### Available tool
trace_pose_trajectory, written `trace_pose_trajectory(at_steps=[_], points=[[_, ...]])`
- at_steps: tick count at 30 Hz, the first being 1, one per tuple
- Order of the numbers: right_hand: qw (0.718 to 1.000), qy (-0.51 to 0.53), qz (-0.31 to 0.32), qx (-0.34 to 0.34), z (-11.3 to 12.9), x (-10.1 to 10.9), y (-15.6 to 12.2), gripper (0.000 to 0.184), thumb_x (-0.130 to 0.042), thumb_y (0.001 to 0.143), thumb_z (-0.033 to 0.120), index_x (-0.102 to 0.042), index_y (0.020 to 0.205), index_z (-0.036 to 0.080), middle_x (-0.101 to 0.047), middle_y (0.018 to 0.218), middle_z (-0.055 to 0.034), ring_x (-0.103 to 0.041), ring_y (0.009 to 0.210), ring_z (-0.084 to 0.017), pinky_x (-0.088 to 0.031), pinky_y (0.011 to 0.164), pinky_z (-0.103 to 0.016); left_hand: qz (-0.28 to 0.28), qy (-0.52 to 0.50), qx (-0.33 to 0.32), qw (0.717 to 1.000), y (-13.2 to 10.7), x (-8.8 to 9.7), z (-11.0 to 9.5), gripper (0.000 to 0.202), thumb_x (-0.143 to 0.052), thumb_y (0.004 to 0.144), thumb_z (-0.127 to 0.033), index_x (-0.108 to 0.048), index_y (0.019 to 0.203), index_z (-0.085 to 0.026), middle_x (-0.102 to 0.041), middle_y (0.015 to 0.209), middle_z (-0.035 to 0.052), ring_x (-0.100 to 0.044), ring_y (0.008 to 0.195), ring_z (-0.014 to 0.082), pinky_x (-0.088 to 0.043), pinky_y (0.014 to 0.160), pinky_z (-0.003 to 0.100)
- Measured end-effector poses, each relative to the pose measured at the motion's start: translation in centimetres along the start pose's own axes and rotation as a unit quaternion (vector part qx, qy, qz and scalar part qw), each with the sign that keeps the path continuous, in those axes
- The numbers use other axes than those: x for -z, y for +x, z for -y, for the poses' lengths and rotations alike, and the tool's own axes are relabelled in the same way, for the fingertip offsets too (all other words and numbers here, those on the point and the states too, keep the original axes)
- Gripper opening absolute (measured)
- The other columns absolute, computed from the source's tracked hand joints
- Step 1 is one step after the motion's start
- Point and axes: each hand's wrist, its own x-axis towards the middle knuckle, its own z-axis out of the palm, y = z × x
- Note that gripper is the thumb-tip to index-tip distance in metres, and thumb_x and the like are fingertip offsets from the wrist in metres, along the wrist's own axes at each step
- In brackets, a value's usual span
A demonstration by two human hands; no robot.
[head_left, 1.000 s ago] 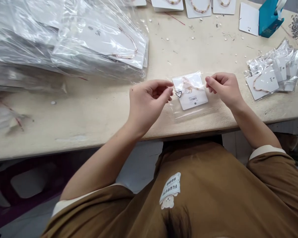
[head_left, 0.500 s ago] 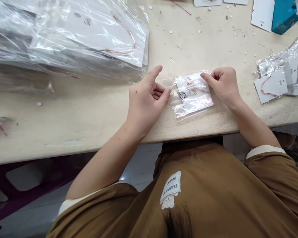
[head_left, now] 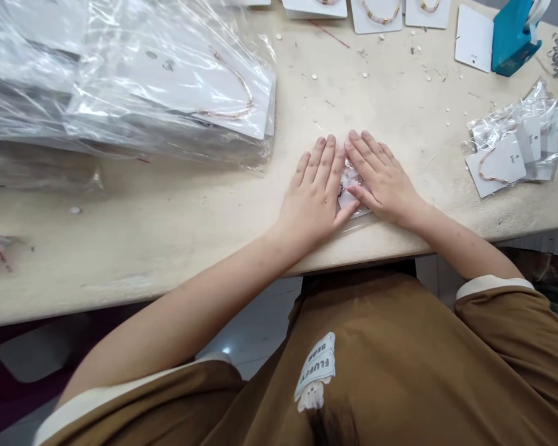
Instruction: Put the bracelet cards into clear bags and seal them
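A small clear plastic bag (head_left: 348, 179) with a white jewellery card inside lies near the table's front edge, mostly hidden under both hands. My left hand (head_left: 314, 189) rests flat over the bag's left part, fingers stretched out and pointing away from me. Over the right part my right hand (head_left: 385, 179) also lies flat, its fingers slanting toward the left fingertips. Between the hands a strip of the bag shows, with part of a black printed mark. The jewellery inside is hidden or too small to make out.
Large clear bags of carded necklaces (head_left: 214, 99) cover the table's left. At right sits a pile of bagged jewellery cards (head_left: 500, 164). A teal tape dispenser (head_left: 511, 43), a white card (head_left: 473, 38) and carded bracelets (head_left: 376, 17) stand at the back. White dots are scattered about.
My left hand has moved right onto the bag and flattened. My right hand has let go of the bag's right edge, shifted left and spread flat on it. The view has tilted slightly.
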Motion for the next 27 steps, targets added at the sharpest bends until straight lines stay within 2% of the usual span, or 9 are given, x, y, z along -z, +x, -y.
trace_pose_trajectory(at_steps=[5, 8, 11, 13, 16, 19, 22, 25, 27], points=[[0.999, -0.004, 0.036, -0.025, -0.7, -0.2, 0.1, 0.075, -0.037, 0.100, 0.063, -0.024, 0.162, 0.022, -0.022, 0.171, -0.0083, -0.015, 0.161, -0.029, -0.009, 0.132, -0.055, 0.007, 0.046, -0.015, 0.999, -0.6, -0.5, 1.2, 0.084, -0.047, 0.097, -0.062, -0.025, 0.161, -0.011, -0.022, 0.168, 0.0198, -0.020, 0.157, 0.0364, -0.015, 0.129, 0.056], [0.998, -0.002, 0.046, -0.034, -0.4, -0.1, 0.3, 0.079, -0.038, 0.100, 0.063, -0.026, 0.161, 0.015, -0.021, 0.171, -0.0121, -0.013, 0.161, -0.028, -0.008, 0.133, -0.052, 0.008, 0.085, -0.009, 0.996, -0.8, -0.5, 1.3, 0.087, -0.041, 0.098, -0.064, -0.025, 0.160, -0.005, -0.022, 0.166, 0.0253, -0.020, 0.157, 0.0382, -0.017, 0.128, 0.057], [0.997, 0.046, 0.046, -0.048, -0.5, 0.2, 0.3, 0.087, -0.043, 0.095, 0.070, -0.028, 0.161, 0.016, -0.020, 0.171, -0.0126, -0.012, 0.161, -0.027, -0.007, 0.133, -0.051, -0.026, 0.121, 0.011, 0.992, -1.0, -0.1, 1.0, 0.092, -0.038, 0.098, -0.069, -0.027, 0.158, 0.000, -0.024, 0.164, 0.0300, -0.021, 0.156, 0.0414, -0.019, 0.126, 0.059], [0.990, 0.123, 0.017, -0.068, -0.9, 0.6, 0.1, 0.087, -0.041, 0.094, 0.073, -0.029, 0.161, 0.019, -0.021, 0.171, -0.0106, -0.013, 0.161, -0.026, -0.010, 0.132, -0.052, -0.061, 0.144, -0.001, 0.988, -1.4, 0.4, 0.5, 0.094, -0.041, 0.096, -0.072, -0.029, 0.158, -0.001, -0.025, 0.163, 0.0308, -0.023, 0.155, 0.0437, -0.020, 0.125, 0.061], [0.961, 0.251, -0.085, -0.076, -1.6, 2.1, -0.3, 0.076, -0.032, 0.098, 0.072, -0.032, 0.158, 0.025, -0.025, 0.171, -0.0070, -0.016, 0.161, -0.022, -0.020, 0.130, -0.053, -0.089, 0.173, -0.114, 0.974, -2.2, 1.1, -1.0, 0.082, -0.052, 0.096, -0.067, -0.043, 0.152, -0.008, -0.041, 0.158, 0.0263, -0.037, 0.149, 0.0417, -0.031, 0.121, 0.057], [0.942, 0.288, -0.170, -0.019, -1.8, 4.1, -1.2, 0.066, -0.041, 0.098, 0.069, -0.048, 0.148, 0.027, -0.040, 0.164, -0.0076, -0.023, 0.159, -0.022, -0.025, 0.129, -0.052, -0.105, 0.214, -0.232, 0.943, -3.0, 1.2, -2.4, 0.041, -0.065, 0.096, -0.041, -0.064, 0.127, -0.013, -0.068, 0.132, 0.0183, -0.065, 0.123, 0.0350, -0.048, 0.106, 0.047], [0.958, 0.235, -0.141, 0.079, -1.5, 5.2, -2.5, 0.062, -0.059, 0.092, 0.065, -0.058, 0.138, 0.024, -0.057, 0.150, -0.0122, -0.042, 0.150, -0.024, -0.033, 0.125, -0.049, -0.134, 0.250, -0.272, 0.920, -3.3, 0.8, -2.6, 0.014, -0.064, 0.094, -0.015, -0.069, 0.107, -0.013, -0.076, 0.108, 0.0134, -0.073, 0.099, 0.0302, -0.054, 0.089, 0.042], [0.985, 0.081, -0.071, 0.137, -1.0, 4.5, -4.0, 0.061, -0.068, 0.088, 0.060, -0.060, 0.135, 0.021, -0.064, 0.143, -0.0132, -0.052, 0.142, -0.026, -0.035, 0.123, -0.050, -0.151, 0.257, -0.299, 0.907, -3.2, 0.5, -2.2, 0.018, -0.060, 0.093, -0.006, -0.070, 0.104, -0.015, -0.078, 0.100, 0.0113, -0.074, 0.092, 0.0276, -0.054, 0.085, 0.040], [0.986, -0.032, -0.058, 0.151, -0.5, 3.5, -4.8, 0.043, -0.065, 0.095, 0.049, -0.064, 0.128, 0.020, -0.066, 0.140, -0.0118, -0.055, 0.139, -0.026, -0.034, 0.123, -0.051, -0.160, 0.259, -0.324, 0.896, -3.0, 0.6, -2.6, 0.019, -0.060, 0.092, -0.004, -0.070, 0.104, -0.015, -0.078, 0.099, 0.0104, -0.075, 0.088, 0.0257, -0.055, 0.083, 0.038]])
